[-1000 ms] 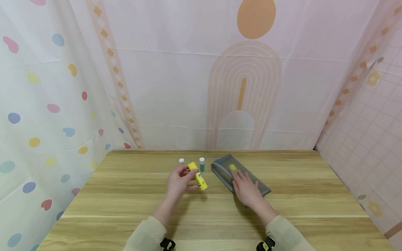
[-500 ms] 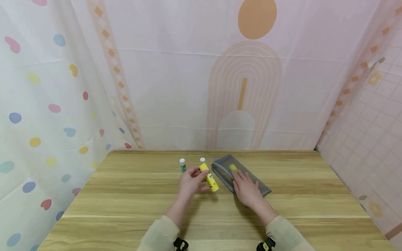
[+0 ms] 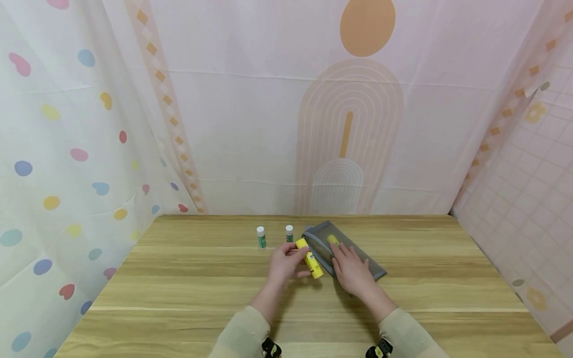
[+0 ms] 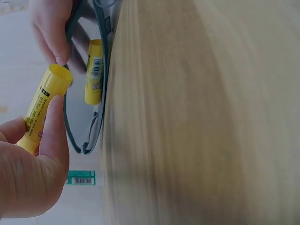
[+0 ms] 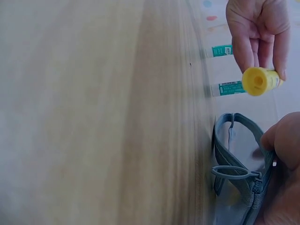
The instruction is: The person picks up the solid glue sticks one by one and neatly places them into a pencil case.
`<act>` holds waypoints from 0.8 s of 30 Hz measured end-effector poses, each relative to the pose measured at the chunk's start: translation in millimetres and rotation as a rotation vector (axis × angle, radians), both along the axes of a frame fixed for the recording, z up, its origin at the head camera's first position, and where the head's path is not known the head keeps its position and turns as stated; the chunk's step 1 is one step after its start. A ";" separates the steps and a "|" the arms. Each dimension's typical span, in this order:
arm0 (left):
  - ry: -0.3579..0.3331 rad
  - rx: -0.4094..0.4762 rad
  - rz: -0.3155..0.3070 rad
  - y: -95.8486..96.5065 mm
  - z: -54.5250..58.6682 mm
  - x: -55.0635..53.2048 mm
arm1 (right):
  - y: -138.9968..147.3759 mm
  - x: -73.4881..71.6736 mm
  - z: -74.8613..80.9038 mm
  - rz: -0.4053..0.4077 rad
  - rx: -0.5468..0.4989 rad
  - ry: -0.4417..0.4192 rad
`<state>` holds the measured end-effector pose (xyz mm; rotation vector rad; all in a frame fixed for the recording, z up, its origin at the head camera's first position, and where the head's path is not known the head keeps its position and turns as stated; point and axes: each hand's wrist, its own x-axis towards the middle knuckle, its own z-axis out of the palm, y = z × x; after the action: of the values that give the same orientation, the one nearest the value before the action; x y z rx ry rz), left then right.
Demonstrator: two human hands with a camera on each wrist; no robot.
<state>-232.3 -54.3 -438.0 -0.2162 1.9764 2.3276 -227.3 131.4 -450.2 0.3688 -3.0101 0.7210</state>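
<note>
My left hand (image 3: 284, 263) pinches a yellow glue stick (image 3: 313, 263) between thumb and fingers, tilted, just left of the pouch's mouth. A grey mesh zip pouch (image 3: 321, 234) lies slantwise on the table, its mouth facing left and gaping. My right hand (image 3: 353, 273) lies over the pouch and pinches the upper rim of its mouth, as the right wrist view shows with the fingers (image 5: 286, 143) at the edge. Inside the pouch lies another yellow glue stick (image 4: 95, 72). In the right wrist view the held stick's round end (image 5: 256, 81) faces the camera.
Two green glue sticks with white caps stand upright behind my left hand, the left one (image 3: 261, 238) apart and the right one (image 3: 289, 233) near the pouch. A zipper pull loop (image 5: 232, 172) hangs at the pouch's mouth. Patterned curtains (image 3: 246, 124) border the wooden table (image 3: 179, 288).
My left hand has moved right with the yellow glue stick, up to the pouch's mouth, uncovering the left green stick. The right hand and pouch have stayed in place.
</note>
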 end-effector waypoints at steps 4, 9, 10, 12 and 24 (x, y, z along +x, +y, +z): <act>-0.022 0.005 0.006 4.9 -3.2 -1.9 | 0.3 -0.5 0.0 -0.002 -0.005 -0.006; -0.026 0.021 0.005 11.8 -5.9 -4.2 | 0.4 -1.0 0.3 -0.005 -0.010 -0.011; -0.029 0.021 0.003 13.5 -5.5 -4.3 | 0.3 -1.1 0.5 -0.006 -0.011 -0.009; -0.037 0.018 -0.002 16.9 -5.0 -4.7 | 0.0 -0.9 1.1 -0.009 -0.013 -0.007; -0.064 -0.022 0.019 30.2 -5.4 -9.7 | -0.2 0.5 1.2 -0.009 -0.028 -0.006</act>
<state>-242.0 -24.2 -443.4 -0.3084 1.9794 2.2803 -226.8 131.1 -449.0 0.3532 -3.0020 0.7635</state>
